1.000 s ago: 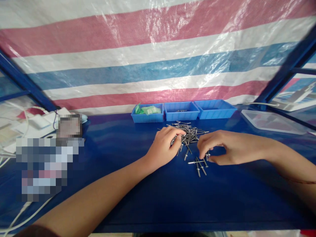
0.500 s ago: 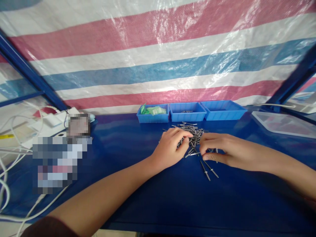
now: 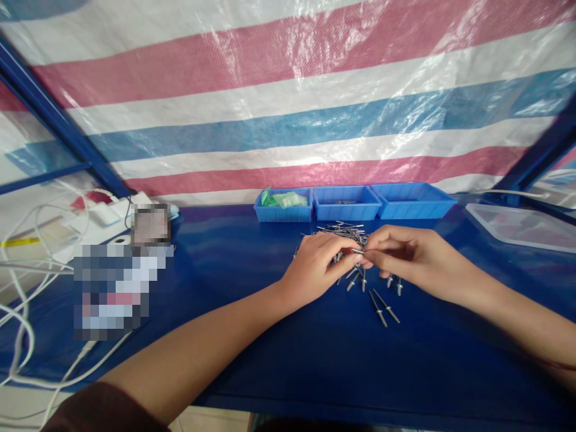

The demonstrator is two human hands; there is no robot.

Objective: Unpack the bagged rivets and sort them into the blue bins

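A pop rivet [image 3: 357, 251] shows as a short metal piece between the fingertips of both hands. My left hand [image 3: 317, 264] pinches one end with thumb and forefinger, over the left part of a loose pile of pop rivets [image 3: 344, 229]. From the right, my right hand [image 3: 411, 255] meets it, thumb and forefinger closed on the other end. The fingers hide most of the held rivet and part of the pile. Two rivets [image 3: 386, 306] lie side by side in front of the hands, and a few more poke out below my right hand.
Three blue bins stand in a row behind the pile: the left bin [image 3: 283, 214] holds green-and-white packets, the middle bin [image 3: 346, 210] some rivets, beside the right bin [image 3: 416, 207]. A clear plastic lid [image 3: 517, 228] lies at right. White cables [image 3: 27, 324] and a power strip [image 3: 105, 219] crowd the left.
My right hand has risen and moved left from the pile's right side to meet my left hand. A rivet now shows between their fingertips.
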